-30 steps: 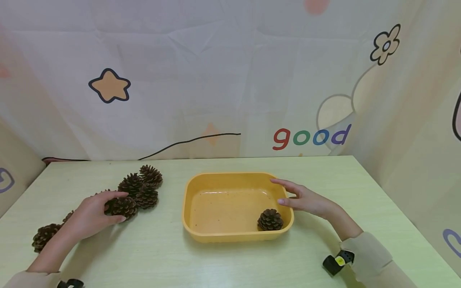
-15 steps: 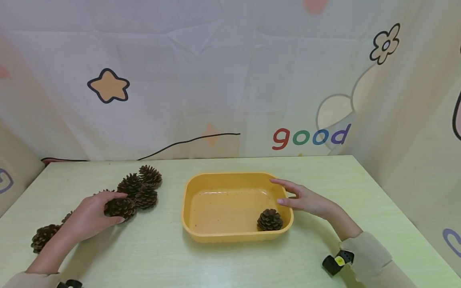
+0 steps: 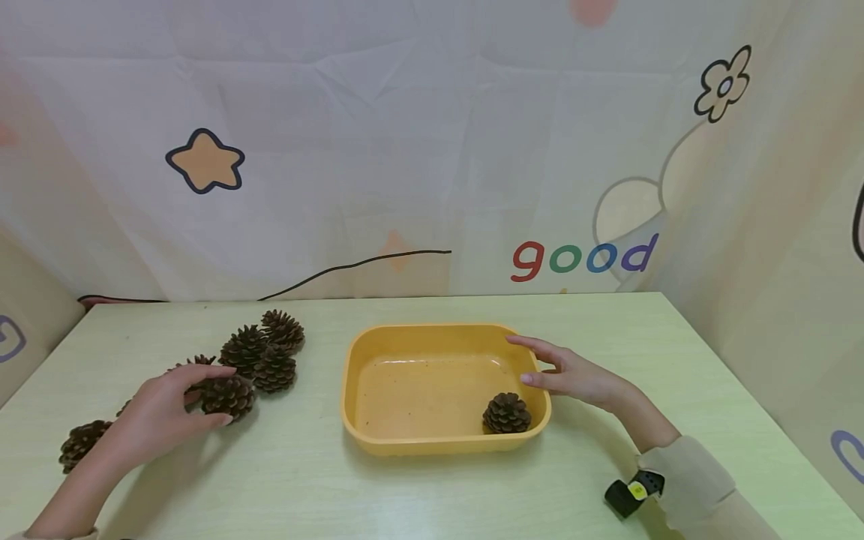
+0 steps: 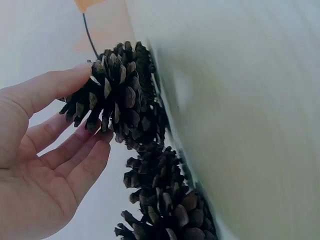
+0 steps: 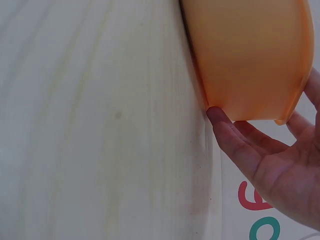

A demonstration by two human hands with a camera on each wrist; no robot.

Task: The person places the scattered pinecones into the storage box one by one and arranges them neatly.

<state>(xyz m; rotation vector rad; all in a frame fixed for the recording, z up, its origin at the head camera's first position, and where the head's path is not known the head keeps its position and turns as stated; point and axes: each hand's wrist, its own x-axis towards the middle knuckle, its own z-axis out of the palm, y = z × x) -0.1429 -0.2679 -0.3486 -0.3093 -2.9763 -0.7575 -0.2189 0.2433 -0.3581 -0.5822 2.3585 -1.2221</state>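
Observation:
My left hand (image 3: 158,412) holds a brown pine cone (image 3: 228,396) at the left of the table, index finger and thumb on either side of it. In the left wrist view that pine cone (image 4: 112,92) sits between the thumb and the fingertips. A yellow plastic basin (image 3: 418,442) stands mid-table with one pine cone (image 3: 506,413) in its near right corner. At the basin's right end, my right hand (image 3: 574,376) grips the rim. The right wrist view shows other fingers (image 5: 240,150) lying along the basin's outer wall, down near the table.
Behind the held cone, several pine cones (image 3: 273,367) cluster. Another pine cone (image 3: 82,444) lies at the far left, partly covered by the left forearm. A printed cloth (image 3: 378,150) hangs behind the pale table (image 3: 432,495).
My left hand has shifted slightly left and toward me, and its pine cone has moved a little with it, uncovering more of a cone behind. The right hand and basin have stayed put.

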